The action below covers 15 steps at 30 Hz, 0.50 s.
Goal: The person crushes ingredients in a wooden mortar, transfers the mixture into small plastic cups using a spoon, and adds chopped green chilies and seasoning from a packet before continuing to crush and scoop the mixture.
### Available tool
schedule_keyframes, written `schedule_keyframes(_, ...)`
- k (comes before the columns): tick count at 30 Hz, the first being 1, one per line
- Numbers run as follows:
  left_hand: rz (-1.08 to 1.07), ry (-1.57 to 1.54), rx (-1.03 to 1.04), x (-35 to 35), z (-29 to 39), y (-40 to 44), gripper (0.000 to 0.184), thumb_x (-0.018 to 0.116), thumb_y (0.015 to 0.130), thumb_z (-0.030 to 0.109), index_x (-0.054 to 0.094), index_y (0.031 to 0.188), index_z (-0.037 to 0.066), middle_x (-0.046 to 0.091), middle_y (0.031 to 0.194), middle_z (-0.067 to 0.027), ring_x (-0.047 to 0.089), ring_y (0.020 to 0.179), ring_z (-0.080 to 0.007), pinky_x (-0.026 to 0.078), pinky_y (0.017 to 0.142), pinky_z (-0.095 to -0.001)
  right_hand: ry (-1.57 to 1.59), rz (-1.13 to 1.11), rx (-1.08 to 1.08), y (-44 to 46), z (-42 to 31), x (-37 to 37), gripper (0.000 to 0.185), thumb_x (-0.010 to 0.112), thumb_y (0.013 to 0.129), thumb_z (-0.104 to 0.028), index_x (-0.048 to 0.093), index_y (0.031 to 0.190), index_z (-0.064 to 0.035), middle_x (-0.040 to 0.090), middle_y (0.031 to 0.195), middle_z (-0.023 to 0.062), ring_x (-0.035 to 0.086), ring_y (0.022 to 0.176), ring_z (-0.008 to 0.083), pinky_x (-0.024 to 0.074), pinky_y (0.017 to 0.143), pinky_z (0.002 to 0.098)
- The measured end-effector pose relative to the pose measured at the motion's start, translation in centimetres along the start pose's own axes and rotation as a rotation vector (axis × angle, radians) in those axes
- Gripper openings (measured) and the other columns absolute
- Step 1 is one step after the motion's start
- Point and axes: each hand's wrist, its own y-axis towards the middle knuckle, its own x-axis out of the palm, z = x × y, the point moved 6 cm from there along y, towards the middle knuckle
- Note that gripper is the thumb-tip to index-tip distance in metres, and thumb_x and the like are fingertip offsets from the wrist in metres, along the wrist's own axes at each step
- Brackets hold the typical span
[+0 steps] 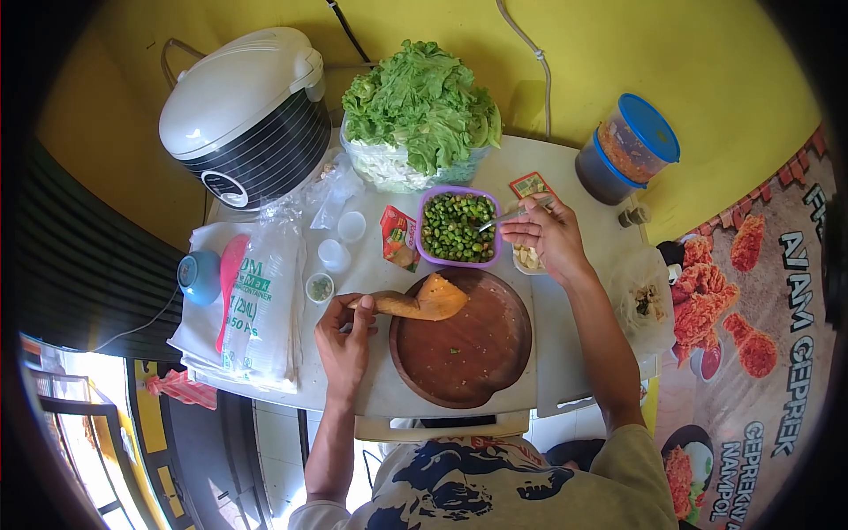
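1. So the wooden pestle (422,303) is up over the far-left rim of the round mortar (459,358), which sits by the middle of the table's (561,309) near edge. Its long axis runs pretty much side to side: handle end left, thick bent head right, with the tip of the head turned toward the far edge.
2. Left hand (343,343) has its fingers closed around that handle end.
3. Right hand (549,237) is gripping a metal spoon (508,216) by the handle, fingertips pinched on it. The spoon slants, its bowl end down left in the chopped green pieces (452,219), handle up toward the table's far right corner.
4. Those pieces fill a purple container (459,264) just past the mortar. A red sachet (399,240) lies left of it, a small dish (530,268) of pale pieces right of it.
5. Rest of the table: rice cooker (243,106) at the far left corner, tub of lettuce (420,102) at the far edge, blue-lidded tubs (625,146) at the far right corner, plastic packs (265,309) along the left edge.
6. Room's got a yellow wall (742,115) behind the far edge, a fried chicken banner (782,371) to the right, and white floor tiles (281,442).
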Motion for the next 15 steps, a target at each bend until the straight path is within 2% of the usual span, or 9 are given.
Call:
schedule_keyframes(6, 0.004, -0.004, 0.001, 0.0, -0.1, -0.1, 0.036, 0.066, 0.095, 0.03, 0.065, 0.102, -0.005, 0.069, 0.08, -0.0091, 0.064, 0.074, -0.0121, 0.055, 0.065, -0.0273, 0.03, 0.028, 0.001, -0.1, -0.1, 0.0, 0.024, 0.051, 0.102, -0.021, 0.049, 0.106, 0.0025, 0.065, 0.092, 0.0245, 0.071, 0.087, 0.0321, 0.0618, 0.079, 0.0402)
schedule_keyframes(15, 0.019, 0.009, 0.001, -0.1, 0.1, 0.0, 0.036, 0.066, 0.094, 0.031, 0.066, 0.102, -0.005, 0.069, 0.081, -0.0097, 0.065, 0.075, -0.0128, 0.057, 0.065, -0.028, 0.078, 0.093, -0.044, -0.6, -0.1, -1.1, 0.027, 0.052, 0.102, -0.021, 0.051, 0.112, 0.0036, 0.065, 0.094, 0.0242, 0.071, 0.086, 0.032, 0.0617, 0.078, 0.0396)
